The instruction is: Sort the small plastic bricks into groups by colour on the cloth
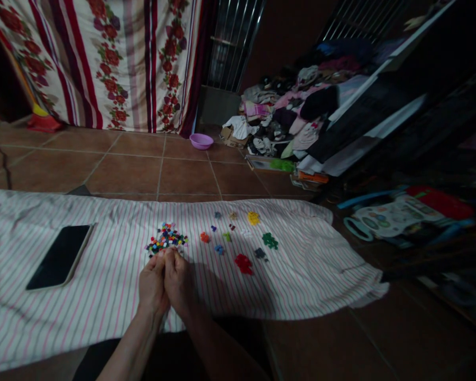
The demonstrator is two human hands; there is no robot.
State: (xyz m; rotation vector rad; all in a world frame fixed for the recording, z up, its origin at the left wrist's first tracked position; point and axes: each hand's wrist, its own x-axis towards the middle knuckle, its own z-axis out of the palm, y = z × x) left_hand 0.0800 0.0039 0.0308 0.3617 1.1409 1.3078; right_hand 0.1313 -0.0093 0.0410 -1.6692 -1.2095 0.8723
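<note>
My left hand (151,283) and my right hand (179,280) are pressed together over a pink-striped white cloth (103,296) on the floor, fingers curled inward at the tips. Whatever they pinch is too small to make out. Just beyond the fingertips lies a mixed pile of small coloured pieces (166,238). To its right sit small sorted clusters: a red one (244,263), a green one (269,241), a yellow one (253,217), an orange one (204,237).
A dark phone (59,255) lies on the cloth at the left. A purple bowl (201,141) stands on the tiled floor beyond. A heap of clothes (293,116) and toys (392,214) fill the right side. A floral curtain (115,58) hangs behind.
</note>
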